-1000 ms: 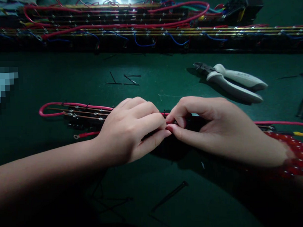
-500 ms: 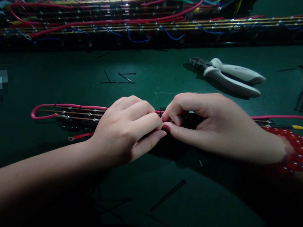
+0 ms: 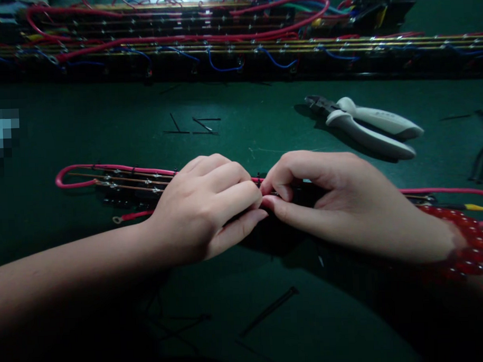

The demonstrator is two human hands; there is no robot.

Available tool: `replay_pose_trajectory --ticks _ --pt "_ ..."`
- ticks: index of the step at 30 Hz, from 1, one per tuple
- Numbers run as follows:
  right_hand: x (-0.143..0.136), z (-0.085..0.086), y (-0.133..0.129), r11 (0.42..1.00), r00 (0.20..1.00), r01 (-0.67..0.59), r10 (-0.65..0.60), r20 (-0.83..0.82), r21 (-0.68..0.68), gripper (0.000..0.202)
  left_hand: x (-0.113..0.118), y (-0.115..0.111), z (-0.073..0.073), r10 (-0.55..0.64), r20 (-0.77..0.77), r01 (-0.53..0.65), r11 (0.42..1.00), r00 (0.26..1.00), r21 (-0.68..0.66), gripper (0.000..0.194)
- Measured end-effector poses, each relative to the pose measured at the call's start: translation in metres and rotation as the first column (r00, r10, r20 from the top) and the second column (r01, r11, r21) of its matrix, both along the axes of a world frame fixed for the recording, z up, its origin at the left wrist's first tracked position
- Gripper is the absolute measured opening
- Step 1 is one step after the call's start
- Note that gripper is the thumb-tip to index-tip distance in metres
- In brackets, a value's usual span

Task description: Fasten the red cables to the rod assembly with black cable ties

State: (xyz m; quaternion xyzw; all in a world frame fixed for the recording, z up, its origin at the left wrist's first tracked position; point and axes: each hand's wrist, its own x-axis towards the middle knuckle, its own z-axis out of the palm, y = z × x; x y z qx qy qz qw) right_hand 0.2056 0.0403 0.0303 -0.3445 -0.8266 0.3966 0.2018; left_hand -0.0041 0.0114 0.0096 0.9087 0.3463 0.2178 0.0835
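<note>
A narrow black strip assembly [image 3: 123, 196] with copper-coloured rods lies across the middle of the table. A thick red cable [image 3: 72, 168] runs along its far side, bound to it by small black cable ties [image 3: 134, 170]. My left hand [image 3: 210, 203] lies over the middle of the assembly, its fingers curled and closed. Close against it, my right hand [image 3: 325, 199] pinches thumb and forefinger together. What the fingertips of both hands hold is hidden. A ring terminal [image 3: 117, 219] on a short red lead sticks out at the left.
Cutting pliers [image 3: 362, 125] with white handles lie behind my right hand. Loose black cable ties [image 3: 270, 311] and clipped pieces [image 3: 205, 124] are scattered on the green table [image 3: 105, 122]. Longer wired assemblies [image 3: 221, 49] with red and blue wires stretch across the back.
The whole view has shifted slightly, with the things appearing a little further right and lower. Both hands keep almost the same pose at the assembly.
</note>
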Motion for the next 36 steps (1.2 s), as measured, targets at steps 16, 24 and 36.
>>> replay_pose_trajectory --ticks 16,24,36 --pt "0.0003 -0.0006 0.0002 1.000 1.000 0.000 0.000 -0.008 0.013 0.011 -0.0006 0.0003 0.0003 -0.001 -0.005 0.002 1.000 1.000 0.007 0.018" --pt "0.0007 0.0000 -0.0004 1.000 1.000 0.000 0.000 0.000 0.011 0.011 -0.0006 -0.0001 0.0002 -0.001 -0.008 0.001 1.000 1.000 0.015 0.018" --pt "0.0008 0.0001 -0.0010 1.000 1.000 0.005 -0.005 -0.006 -0.008 0.015 -0.0017 0.0003 -0.0002 -0.015 -0.013 0.015 1.000 1.000 0.014 0.017"
